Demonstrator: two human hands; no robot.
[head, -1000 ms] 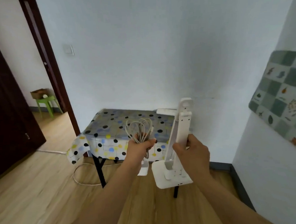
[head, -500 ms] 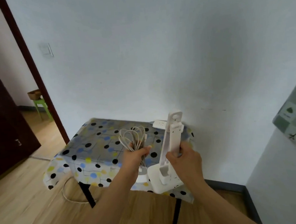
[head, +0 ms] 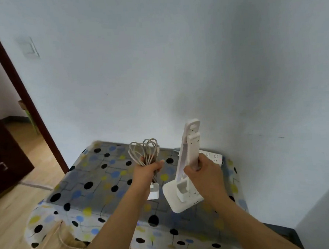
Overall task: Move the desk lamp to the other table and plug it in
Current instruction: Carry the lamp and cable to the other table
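Observation:
My right hand (head: 203, 174) grips the folded arm of a white desk lamp (head: 188, 161), holding it tilted in the air above the table's right half, its square base lowest. My left hand (head: 146, 173) is closed around the lamp's coiled white cable (head: 144, 150), and a white plug adapter (head: 153, 191) dangles below the fist. Beneath both hands stands a small table (head: 90, 187) covered with a grey cloth with black, blue and yellow dots. A white power strip (head: 213, 157) lies at the table's back right, against the wall, partly hidden by the lamp.
The table stands against a white wall. A dark wooden door frame (head: 23, 93) and an open dark door (head: 3, 159) are to the left, with wood floor (head: 10, 223) in front. A thin white cord (head: 65, 242) loops on the floor under the table's front left.
I have come closer to the dotted table; both hands with the lamp and cable now hang over its top instead of in front of it. The grips are unchanged.

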